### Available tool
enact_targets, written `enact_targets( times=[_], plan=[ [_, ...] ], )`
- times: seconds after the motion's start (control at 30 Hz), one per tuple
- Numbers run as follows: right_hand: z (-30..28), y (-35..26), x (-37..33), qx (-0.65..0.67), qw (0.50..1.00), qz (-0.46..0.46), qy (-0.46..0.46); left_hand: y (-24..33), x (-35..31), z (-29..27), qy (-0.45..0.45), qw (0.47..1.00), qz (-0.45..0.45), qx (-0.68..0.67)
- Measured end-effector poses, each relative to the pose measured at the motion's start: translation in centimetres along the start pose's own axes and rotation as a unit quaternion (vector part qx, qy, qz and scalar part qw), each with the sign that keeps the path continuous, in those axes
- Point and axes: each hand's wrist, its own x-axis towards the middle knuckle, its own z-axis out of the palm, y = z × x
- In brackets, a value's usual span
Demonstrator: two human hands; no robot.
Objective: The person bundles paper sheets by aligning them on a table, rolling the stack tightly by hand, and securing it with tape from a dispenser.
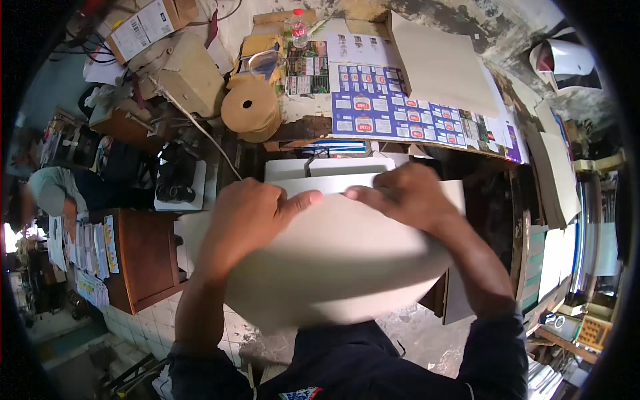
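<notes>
A large grey-beige cardboard sheet (327, 253) spans the space in front of my body, its near part bowed and blurred. My left hand (257, 217) grips its far edge, thumb on top pointing inward. On the same edge, to the right, my right hand (410, 200) has its fingers curled over, with the thumb reaching toward the other thumb. Between the hands a white strip shows along the edge; I cannot tell whether it is a fold or another sheet. The undersides of my fingers are hidden. Just beyond lies a pale white panel (347, 163).
On the far bench are a blue printed sheet (363, 110), a grey board (437, 67), a brown roll (250, 107) and a plastic bottle (299, 32). A brown wooden cabinet (150, 260) stands left, with a person (57, 190) beyond. Boards (555, 177) lean at right.
</notes>
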Motion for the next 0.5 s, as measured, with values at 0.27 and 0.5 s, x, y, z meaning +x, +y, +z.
enact_targets(
  times=[0.27,0.5],
  plan=[
    [19.0,9.1,12.8,-0.028,0.977,0.084,-0.193,-13.1,11.6,19.6,-0.186,0.981,-0.061,-0.004],
    [16.8,23.9,9.7,0.189,0.948,0.142,-0.214,-21.4,10.4,17.0,-0.231,0.956,-0.144,-0.107]
  ],
)
